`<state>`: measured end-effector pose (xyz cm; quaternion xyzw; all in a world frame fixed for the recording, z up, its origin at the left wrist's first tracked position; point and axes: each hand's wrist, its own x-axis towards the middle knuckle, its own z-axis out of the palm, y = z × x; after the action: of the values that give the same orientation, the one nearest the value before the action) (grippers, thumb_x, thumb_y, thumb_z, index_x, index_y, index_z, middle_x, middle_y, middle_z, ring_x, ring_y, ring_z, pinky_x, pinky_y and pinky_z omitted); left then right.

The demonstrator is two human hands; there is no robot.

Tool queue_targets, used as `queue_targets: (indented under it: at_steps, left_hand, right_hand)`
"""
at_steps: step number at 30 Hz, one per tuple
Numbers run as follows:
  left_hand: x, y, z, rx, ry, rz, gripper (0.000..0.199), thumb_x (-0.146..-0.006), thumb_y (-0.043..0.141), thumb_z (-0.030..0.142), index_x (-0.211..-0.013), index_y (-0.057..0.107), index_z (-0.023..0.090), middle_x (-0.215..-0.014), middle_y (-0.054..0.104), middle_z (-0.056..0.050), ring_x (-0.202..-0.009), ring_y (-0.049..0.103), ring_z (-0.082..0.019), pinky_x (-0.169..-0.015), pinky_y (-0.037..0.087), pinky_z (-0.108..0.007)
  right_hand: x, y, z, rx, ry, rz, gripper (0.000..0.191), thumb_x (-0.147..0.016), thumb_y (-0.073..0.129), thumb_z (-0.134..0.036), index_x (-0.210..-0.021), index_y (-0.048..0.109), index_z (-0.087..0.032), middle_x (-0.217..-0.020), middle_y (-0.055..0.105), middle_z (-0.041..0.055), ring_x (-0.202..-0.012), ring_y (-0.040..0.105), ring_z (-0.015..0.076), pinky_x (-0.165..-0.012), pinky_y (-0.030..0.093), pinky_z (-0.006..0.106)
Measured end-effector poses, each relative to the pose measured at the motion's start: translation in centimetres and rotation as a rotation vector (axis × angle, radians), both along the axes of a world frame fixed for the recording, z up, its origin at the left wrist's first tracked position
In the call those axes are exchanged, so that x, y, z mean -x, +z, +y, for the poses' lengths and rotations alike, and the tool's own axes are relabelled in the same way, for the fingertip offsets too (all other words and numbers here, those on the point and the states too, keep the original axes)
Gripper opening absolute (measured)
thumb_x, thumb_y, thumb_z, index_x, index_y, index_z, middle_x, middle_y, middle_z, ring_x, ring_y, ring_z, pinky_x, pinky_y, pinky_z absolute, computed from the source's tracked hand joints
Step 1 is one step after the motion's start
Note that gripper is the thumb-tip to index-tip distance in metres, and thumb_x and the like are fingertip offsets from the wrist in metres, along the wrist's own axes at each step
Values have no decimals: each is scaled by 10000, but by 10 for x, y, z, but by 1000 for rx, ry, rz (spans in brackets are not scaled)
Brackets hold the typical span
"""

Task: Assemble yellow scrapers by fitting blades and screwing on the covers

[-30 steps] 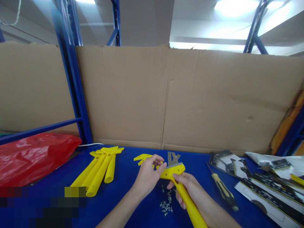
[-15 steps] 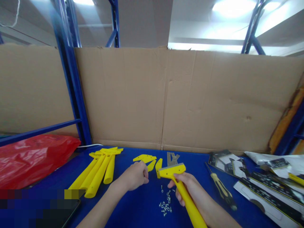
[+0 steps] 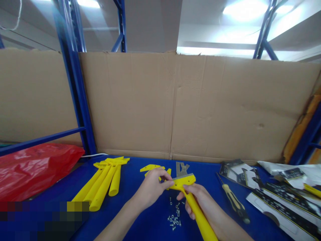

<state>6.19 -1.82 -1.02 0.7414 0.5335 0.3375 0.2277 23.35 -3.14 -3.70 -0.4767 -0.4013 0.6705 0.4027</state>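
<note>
Two hands meet at the yellow scraper [image 3: 197,211] in the head view: our right hand [image 3: 201,195] wraps its fingers around the neck, and our left hand [image 3: 154,185] reaches the left end of its head; whether those fingers pinch, we cannot tell. We judge that the blade [image 3: 185,176] along the far edge could cut us if they slip, and that dropping the scraper could scatter the screws and nuts [image 3: 175,221] nearby.
</note>
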Motion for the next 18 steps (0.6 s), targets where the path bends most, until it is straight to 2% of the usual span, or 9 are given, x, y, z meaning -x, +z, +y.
queue_targets:
  at_steps: [6, 10, 16, 18]
  left_hand:
    - [-9, -10, -5, -222, -74, 69, 84, -787, 643, 169, -733, 704, 188, -835, 634, -27, -864, 582, -170, -813, 440, -318]
    - [-7, -15, -2, -315, -96, 104, 101, -808, 625, 173, -761, 712, 194, -839, 643, -29, -848, 584, -169, -781, 464, -315]
    - [-3, -10, -10, -510, -179, 306, 198, -864, 515, 185, -817, 706, 214, -866, 619, -42, -858, 539, -183, -757, 454, -336]
    - [-2, -7, -14, -546, -193, 369, 192, -857, 506, 175, -841, 693, 214, -888, 606, -45, -877, 524, -193, -774, 446, -355]
  right_hand:
    - [1, 5, -2, 1, 15, -28, 218, -891, 402, -253, -842, 567, -119, -318, 476, -43, -228, 404, 100, -266, 303, 172]
    - [0, 5, -2, 2, 28, -25, 232, -896, 393, -253, -803, 568, -132, -312, 475, -43, -216, 396, 95, -263, 285, 173]
    - [-2, 6, -4, -57, 28, 14, 259, -857, 431, -275, -716, 588, -125, -328, 485, -27, -252, 405, 79, -284, 300, 164]
    - [-3, 6, -3, -72, 8, 40, 231, -832, 459, -278, -714, 585, -126, -386, 535, -12, -274, 426, 76, -287, 306, 165]
